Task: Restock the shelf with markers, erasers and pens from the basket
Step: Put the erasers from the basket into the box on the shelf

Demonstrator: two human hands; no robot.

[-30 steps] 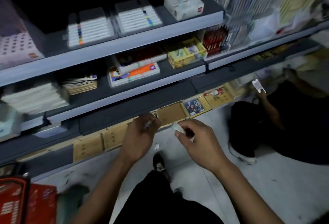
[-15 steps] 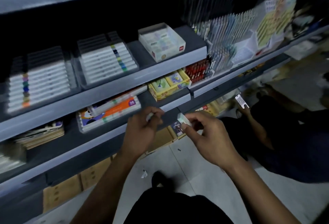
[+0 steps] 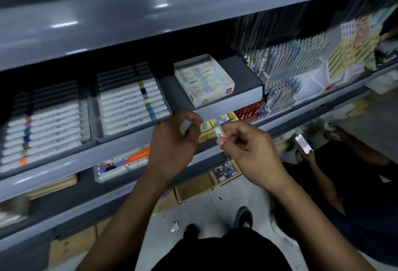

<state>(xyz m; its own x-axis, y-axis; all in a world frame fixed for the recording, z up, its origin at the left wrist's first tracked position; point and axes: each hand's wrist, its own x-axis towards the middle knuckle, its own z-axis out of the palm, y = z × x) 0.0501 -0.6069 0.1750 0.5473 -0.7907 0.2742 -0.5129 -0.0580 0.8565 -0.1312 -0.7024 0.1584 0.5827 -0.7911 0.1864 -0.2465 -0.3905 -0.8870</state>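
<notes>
Two hands are held side by side at centre frame, before the grey shelf (image 3: 215,110) edge. A small pale eraser (image 3: 219,131) is pinched between thumb and fingertips of the right hand (image 3: 247,152). A second small pale piece (image 3: 185,124), blurred, is gripped in the curled fingers of the left hand (image 3: 172,143). An open white eraser box (image 3: 204,80) is seen on the shelf just above. Two marker trays (image 3: 129,102) are noted at left.

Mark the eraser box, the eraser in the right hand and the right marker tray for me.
eraser box (image 3: 204,81), head view, its open top
eraser (image 3: 219,131), head view, the end above the fingers
marker tray (image 3: 129,102), head view, middle of the white markers
</notes>
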